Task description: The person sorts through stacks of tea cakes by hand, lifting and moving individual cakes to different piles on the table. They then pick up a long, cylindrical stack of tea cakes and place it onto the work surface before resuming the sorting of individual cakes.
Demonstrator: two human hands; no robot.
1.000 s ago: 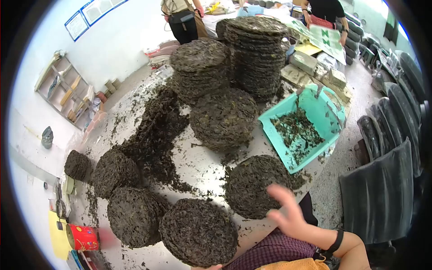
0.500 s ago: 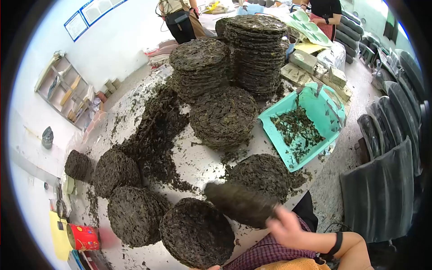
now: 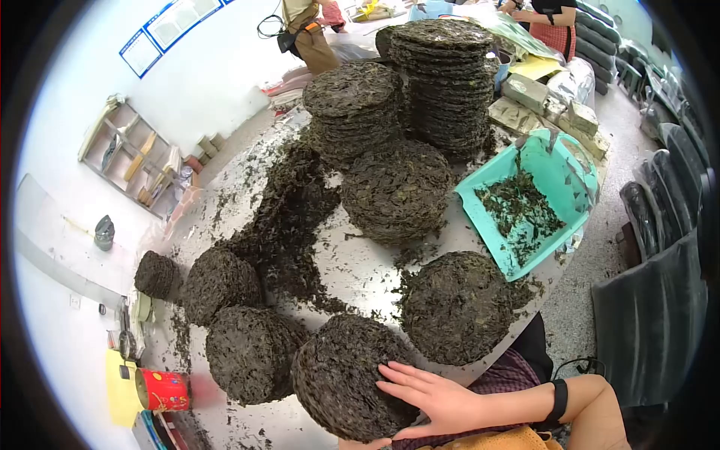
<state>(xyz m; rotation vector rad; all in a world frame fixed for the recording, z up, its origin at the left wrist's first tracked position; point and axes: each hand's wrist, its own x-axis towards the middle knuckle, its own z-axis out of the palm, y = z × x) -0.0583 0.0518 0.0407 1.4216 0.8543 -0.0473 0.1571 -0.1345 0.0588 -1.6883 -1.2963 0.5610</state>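
A round dark leaf cake (image 3: 341,371) lies on a stack at the table's front edge. My right hand (image 3: 431,396) rests on its right side, fingers spread flat over the surface. Of my left hand (image 3: 365,444) only a small part shows at the bottom edge of the view, by the cake's lower rim; its fingers are hidden. Just right of this stack lies another round cake (image 3: 456,307). To the left sits a further stack (image 3: 253,354), with more cakes (image 3: 221,286) behind it.
Tall cake stacks (image 3: 448,90) rise at the back. Loose dark leaves (image 3: 281,225) spread over the white table (image 3: 349,262). A teal scoop (image 3: 525,262) with leaf bits stands at the right edge. A red tin (image 3: 165,390) is front left. Two people stand beyond the table.
The blurred cake held by my right hand has come down onto the front stack, and that hand now lies flat on it. The whole view has shifted slightly.
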